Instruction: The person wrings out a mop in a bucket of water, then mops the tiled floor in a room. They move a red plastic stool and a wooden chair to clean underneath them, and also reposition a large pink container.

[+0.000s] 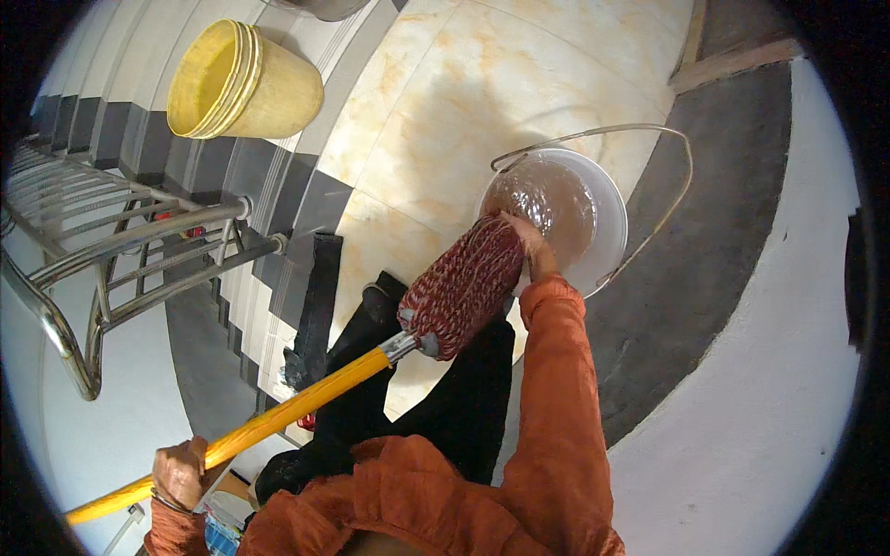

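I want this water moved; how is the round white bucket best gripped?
Probably by the middle of its thin metal handle, from the right: it loops past the rim there, while the dark-red, stringy mop head and right hand crowd the near left.

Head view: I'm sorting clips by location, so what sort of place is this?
Probably a stair landing or hallway inside a building: the steps, the shiny metal railing and the marbled floor tiles suggest it.

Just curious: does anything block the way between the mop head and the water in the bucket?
Nothing visible but the right hand itself, on the mop head near the white bucket; the wire handle lies off to the right.
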Demonstrator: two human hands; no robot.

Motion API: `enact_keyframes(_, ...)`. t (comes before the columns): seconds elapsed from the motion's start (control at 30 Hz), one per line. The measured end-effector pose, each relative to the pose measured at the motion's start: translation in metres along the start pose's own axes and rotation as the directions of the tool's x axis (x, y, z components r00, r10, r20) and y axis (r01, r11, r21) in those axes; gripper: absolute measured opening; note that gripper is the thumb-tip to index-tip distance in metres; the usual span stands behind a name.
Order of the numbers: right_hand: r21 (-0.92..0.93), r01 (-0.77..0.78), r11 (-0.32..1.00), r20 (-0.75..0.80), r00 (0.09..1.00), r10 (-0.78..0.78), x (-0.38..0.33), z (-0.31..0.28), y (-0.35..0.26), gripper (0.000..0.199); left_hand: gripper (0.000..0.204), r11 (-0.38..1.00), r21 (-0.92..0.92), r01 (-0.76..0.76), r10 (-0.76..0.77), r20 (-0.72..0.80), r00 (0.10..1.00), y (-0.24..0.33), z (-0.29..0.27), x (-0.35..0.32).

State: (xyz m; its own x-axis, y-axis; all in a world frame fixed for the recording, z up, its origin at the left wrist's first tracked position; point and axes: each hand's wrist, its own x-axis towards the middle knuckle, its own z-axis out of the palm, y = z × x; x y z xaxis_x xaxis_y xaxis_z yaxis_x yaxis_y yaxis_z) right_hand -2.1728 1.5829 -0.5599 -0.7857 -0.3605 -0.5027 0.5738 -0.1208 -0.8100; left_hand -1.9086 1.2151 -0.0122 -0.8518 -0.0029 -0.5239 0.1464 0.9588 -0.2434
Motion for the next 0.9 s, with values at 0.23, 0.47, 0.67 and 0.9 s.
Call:
enact_keyframes(0.23,0.535,0.058,0.843,-0.416,0.886,0.203,-0.053,-0.027,-0.053,0.019,0.01,0.975,0.22,-0.022,0.048,-0.114,0.992,0.014,-0.038,-0.003)
enact_keyframes(0.47,0.483,0.229,0.845,-0.647,0.743,0.168,-0.104,-0.03,-0.125,0.02,0.04,0.993,0.112,-0.038,0.057,-0.169,0.984,0.004,-0.03,-0.004)
enact_keyframes(0.67,0.389,0.487,0.782,-0.755,0.655,-0.033,-0.119,-0.04,-0.132,0.024,0.028,0.991,-0.068,-0.112,0.099,-0.171,0.98,-0.011,0.006,0.012)
enact_keyframes(0.9,0.297,0.507,0.809,-0.767,0.631,-0.114,-0.117,-0.042,-0.139,0.027,0.025,0.896,-0.432,-0.104,0.118,0.004,0.993,-0.009,0.035,0.032)
